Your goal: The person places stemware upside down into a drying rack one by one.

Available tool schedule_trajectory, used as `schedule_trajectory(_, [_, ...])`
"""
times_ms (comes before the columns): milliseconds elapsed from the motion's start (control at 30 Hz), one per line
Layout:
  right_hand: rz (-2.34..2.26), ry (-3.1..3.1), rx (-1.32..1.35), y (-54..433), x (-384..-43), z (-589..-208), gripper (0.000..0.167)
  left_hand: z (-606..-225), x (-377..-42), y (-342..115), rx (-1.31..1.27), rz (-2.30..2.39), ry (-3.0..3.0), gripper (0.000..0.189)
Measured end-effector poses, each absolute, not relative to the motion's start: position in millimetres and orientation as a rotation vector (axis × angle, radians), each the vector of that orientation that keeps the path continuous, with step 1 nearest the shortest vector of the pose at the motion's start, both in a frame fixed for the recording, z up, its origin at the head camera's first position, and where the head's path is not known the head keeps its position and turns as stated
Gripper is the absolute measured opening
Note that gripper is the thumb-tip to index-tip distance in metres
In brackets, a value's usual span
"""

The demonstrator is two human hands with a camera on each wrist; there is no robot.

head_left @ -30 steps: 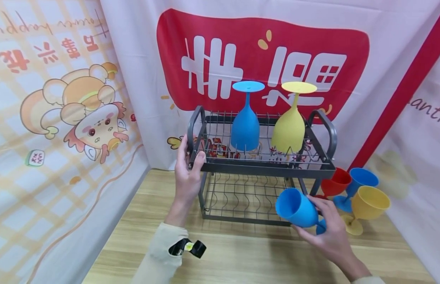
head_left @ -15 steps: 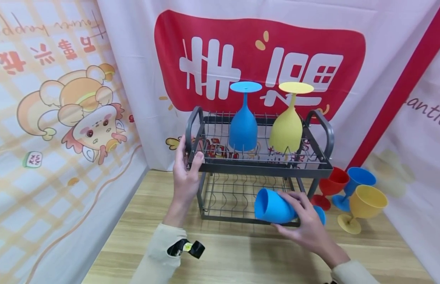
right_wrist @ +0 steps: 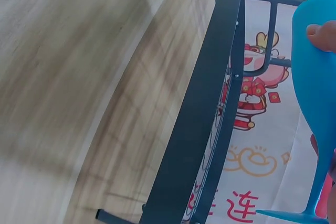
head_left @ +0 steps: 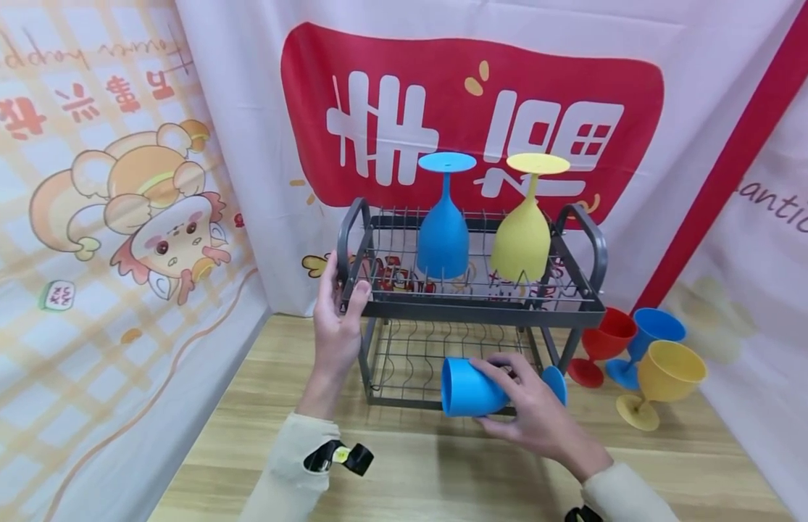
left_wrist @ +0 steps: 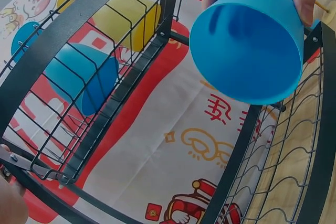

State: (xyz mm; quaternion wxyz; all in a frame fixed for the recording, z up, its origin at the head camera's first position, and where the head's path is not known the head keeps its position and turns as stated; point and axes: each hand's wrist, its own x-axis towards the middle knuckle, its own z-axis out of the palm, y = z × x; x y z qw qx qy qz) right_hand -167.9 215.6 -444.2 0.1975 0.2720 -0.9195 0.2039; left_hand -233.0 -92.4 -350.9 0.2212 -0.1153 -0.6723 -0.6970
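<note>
My right hand [head_left: 527, 406] grips a blue goblet [head_left: 472, 389] by its bowl. The goblet lies on its side in the air, mouth to the left, in front of the lower tier of a dark metal dish rack [head_left: 482, 312]. In the left wrist view the mouth of this blue goblet [left_wrist: 247, 51] faces the camera. My left hand [head_left: 338, 319] holds the rack's upper left corner, thumb over the front rail. On the upper tier a blue goblet [head_left: 443, 239] and a yellow goblet [head_left: 523, 243] stand upside down, bases up.
Right of the rack, a red goblet [head_left: 609, 333], another blue goblet [head_left: 654, 333] and another yellow goblet [head_left: 671, 371] stand upright on the wooden table [head_left: 404, 471]. Printed cloth [head_left: 247, 145] hangs behind and at both sides.
My right hand has carried the blue goblet leftward along the rack's front, and the goblet has turned more level. The left hand keeps its hold on the rack.
</note>
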Motion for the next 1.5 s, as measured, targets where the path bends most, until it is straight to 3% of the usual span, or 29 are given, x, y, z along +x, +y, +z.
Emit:
schedule_trajectory(267, [0.528,-2.546,0.761,214,-169,-442,0.096,-366,-228,-102,-0.281,-1.815,-1.894,0.062])
schedule_trajectory(467, [0.523,-2.576,0.755,212,-169,-438,0.097,-410,-213,-104,-0.159,-1.818,-1.764,0.061])
schedule_trajectory(700, [0.540,-2.576,0.781,205,-170,-435,0.096,-459,-191,-79,-0.260,-1.860,-1.896,0.038])
schedule_trajectory(967, [0.540,-2.522,0.849,197,-168,-441,0.096,-466,-183,-49,-0.585,-1.931,-2.313,0.070])
schedule_trajectory(1300, [0.501,-2.500,0.814,195,-164,-446,0.098,-467,-180,-41,-0.620,-1.914,-2.351,0.063])
schedule_trajectory(1400, [0.510,-2.379,0.811,196,-162,-451,0.088,-469,-180,-40,-0.510,-1.911,-2.343,0.063])
schedule_trajectory(1500, [0.526,-2.261,0.807,198,-159,-458,0.061,-472,-181,-39,-0.404,-1.934,-2.307,0.063])
